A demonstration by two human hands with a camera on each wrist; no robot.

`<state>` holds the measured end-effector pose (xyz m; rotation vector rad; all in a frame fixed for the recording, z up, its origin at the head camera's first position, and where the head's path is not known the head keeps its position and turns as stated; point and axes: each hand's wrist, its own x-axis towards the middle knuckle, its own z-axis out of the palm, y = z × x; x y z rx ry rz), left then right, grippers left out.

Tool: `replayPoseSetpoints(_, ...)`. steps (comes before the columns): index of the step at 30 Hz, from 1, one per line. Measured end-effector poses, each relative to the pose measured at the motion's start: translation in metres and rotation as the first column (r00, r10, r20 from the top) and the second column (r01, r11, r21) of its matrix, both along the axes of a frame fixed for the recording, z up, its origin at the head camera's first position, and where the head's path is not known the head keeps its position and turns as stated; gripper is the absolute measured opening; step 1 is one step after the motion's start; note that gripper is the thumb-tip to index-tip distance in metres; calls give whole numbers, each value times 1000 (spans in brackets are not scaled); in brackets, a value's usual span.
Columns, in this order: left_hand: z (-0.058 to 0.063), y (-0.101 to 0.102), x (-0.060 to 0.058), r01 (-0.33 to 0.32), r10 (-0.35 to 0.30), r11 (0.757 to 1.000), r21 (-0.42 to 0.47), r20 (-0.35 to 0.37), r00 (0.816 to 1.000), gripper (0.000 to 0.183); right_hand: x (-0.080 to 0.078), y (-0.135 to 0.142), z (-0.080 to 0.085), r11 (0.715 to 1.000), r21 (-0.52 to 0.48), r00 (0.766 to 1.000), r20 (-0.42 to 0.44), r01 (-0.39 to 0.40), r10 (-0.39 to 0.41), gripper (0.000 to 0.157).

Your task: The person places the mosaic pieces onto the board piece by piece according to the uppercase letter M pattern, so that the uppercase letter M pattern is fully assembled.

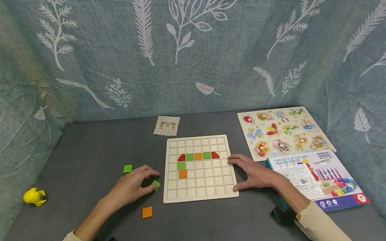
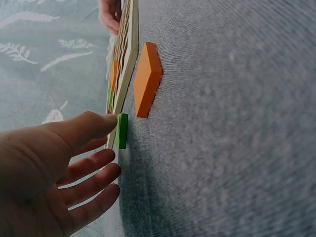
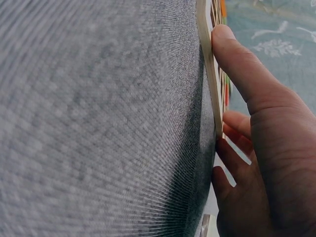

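Observation:
My left hand (image 1: 137, 182) is low over the table, left of a wooden grid board (image 1: 207, 181). Its thumb tip is right at a small green square tile (image 2: 122, 131), with the index finger apart from the thumb and the other fingers loosely bent. My right hand (image 1: 254, 173) rests at the board's right edge, thumb near the lower corner and fingertips higher up, spread apart. On the board, red quarter-round tiles end a row of green and orange squares; a green tile (image 1: 181, 165) and an orange tile (image 1: 183, 174) stand below its left end.
Another green tile (image 1: 127, 168) and an orange tile (image 1: 147, 212) lie left of the board. A pattern card (image 1: 175, 131) is behind it. An insect puzzle board (image 1: 282, 121) and a toy box (image 1: 338, 205) lie at right. A yellow toy (image 1: 33, 196) sits far left.

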<state>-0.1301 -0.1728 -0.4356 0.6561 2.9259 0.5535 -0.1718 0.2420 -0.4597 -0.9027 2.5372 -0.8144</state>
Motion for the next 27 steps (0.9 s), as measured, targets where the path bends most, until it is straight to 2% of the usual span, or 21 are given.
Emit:
replayPoseSetpoints(9,-2,-1,5,-16,16,1000,-5,31,999,33,0,0,1,1000,0,1000,6,2,-2,86)
replayPoseSetpoints(18,-1,-1,9,6,-5,1000,-26,62,998,36,1,0,0,1000,0,1000,10,1,-1,86)
replayPoseSetpoints(27,-2,0,8,14,-12,1000,-22,63,998,38,0,0,0,1000,3,1000,-7,-2,2,85)
